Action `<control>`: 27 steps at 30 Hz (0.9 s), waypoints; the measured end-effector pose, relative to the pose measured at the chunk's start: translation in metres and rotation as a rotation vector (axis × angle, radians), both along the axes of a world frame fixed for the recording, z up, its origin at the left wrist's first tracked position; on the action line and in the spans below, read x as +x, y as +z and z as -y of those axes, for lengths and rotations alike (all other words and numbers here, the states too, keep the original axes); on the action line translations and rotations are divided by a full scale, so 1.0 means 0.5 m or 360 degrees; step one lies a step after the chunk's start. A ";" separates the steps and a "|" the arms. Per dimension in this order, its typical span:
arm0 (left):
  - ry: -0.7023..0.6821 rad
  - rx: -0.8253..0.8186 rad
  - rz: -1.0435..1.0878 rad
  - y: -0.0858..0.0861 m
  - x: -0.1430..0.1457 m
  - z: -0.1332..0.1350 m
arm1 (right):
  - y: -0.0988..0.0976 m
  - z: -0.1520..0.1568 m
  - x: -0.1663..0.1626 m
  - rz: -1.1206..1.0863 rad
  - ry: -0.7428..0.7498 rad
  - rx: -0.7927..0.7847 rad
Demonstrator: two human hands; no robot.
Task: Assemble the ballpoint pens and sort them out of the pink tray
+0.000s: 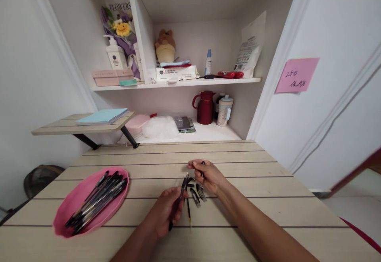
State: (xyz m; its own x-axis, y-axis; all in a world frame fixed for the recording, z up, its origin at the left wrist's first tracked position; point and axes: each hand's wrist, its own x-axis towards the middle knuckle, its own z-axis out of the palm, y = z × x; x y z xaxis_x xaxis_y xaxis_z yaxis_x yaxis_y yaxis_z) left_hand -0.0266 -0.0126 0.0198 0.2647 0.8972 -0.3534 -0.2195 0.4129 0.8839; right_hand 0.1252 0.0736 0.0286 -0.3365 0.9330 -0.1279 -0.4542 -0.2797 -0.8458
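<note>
My left hand (170, 210) is closed around a black pen (182, 190), its tip pointing up and away from me. Just to the right, my right hand (206, 174) pinches a small black pen part (203, 168), mostly covered by the fingers. Beneath and between the hands, several dark pen caps (195, 197) with clear ends lie on the wooden table (238, 210). A thin pen refill (188, 211) with a yellowish section lies beside my left fingers. At the left, a pink tray (64, 210) holds several black pens (97, 202) lying lengthwise.
A raised wooden shelf (56, 126) on black legs bears light blue paper (102, 116) at the back left. Behind the table, a white cabinet holds a red jug (205, 108), a pale cup (225, 111) and a white plastic bag (160, 127). A pink note (297, 75) hangs at right.
</note>
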 end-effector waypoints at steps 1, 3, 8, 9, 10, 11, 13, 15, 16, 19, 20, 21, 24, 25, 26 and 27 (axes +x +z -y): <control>0.0026 0.0015 -0.0006 -0.001 0.000 -0.001 | -0.001 -0.002 0.002 0.0042 -0.0016 0.0004; 0.0088 0.0043 -0.0010 -0.004 0.000 -0.004 | -0.008 0.000 -0.003 0.0143 -0.0055 0.0022; 0.0229 0.0106 -0.0056 -0.011 -0.002 -0.009 | -0.029 0.031 -0.051 0.0475 -0.0050 0.0237; 0.0225 0.0122 -0.0058 -0.011 -0.002 -0.008 | -0.030 0.035 -0.058 0.0540 -0.0074 0.0301; 0.0206 0.0134 -0.0058 -0.012 -0.002 -0.007 | -0.029 0.037 -0.061 0.0596 -0.0112 0.0360; 0.0179 0.0138 -0.0061 -0.012 -0.002 -0.006 | -0.027 0.035 -0.061 0.0642 -0.0170 0.0404; 0.0107 0.0135 -0.0092 -0.011 -0.001 -0.004 | -0.019 0.021 -0.046 0.0688 -0.0349 0.0431; 0.0075 0.0127 -0.0159 -0.009 -0.001 -0.003 | -0.011 0.000 -0.018 0.0688 -0.0575 0.0394; 0.0102 0.0136 -0.0206 -0.008 -0.003 -0.005 | -0.008 -0.010 -0.003 0.0677 -0.0662 0.0378; 0.0324 0.0251 -0.0485 -0.005 -0.014 -0.016 | -0.010 -0.028 0.028 0.0950 -0.0423 0.0373; 0.0396 0.0326 -0.0638 -0.004 -0.021 -0.022 | -0.014 -0.027 0.031 0.1112 -0.0265 0.0394; 0.0449 0.0421 -0.0806 -0.004 -0.029 -0.029 | -0.019 -0.025 0.031 0.1294 -0.0122 0.0441; 0.0490 0.0682 -0.1253 -0.006 -0.052 -0.046 | -0.028 -0.008 0.016 0.1846 0.0049 0.0753; 0.0481 0.0727 -0.1347 -0.007 -0.057 -0.051 | -0.028 -0.002 0.010 0.1994 0.0051 0.0861; 0.0467 0.0752 -0.1416 -0.008 -0.060 -0.054 | -0.026 0.003 0.006 0.2103 0.0063 0.0942; 0.0449 0.0763 -0.1467 -0.009 -0.061 -0.056 | -0.022 0.007 0.004 0.2176 0.0093 0.0989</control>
State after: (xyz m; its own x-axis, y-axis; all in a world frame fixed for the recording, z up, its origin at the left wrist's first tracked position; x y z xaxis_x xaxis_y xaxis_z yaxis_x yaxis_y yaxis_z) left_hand -0.0574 0.0152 0.0151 -0.1618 0.9824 0.0938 0.5809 0.0179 0.8138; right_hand 0.1272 0.0701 0.0176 -0.3254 0.9449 0.0348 0.7608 0.2835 -0.5837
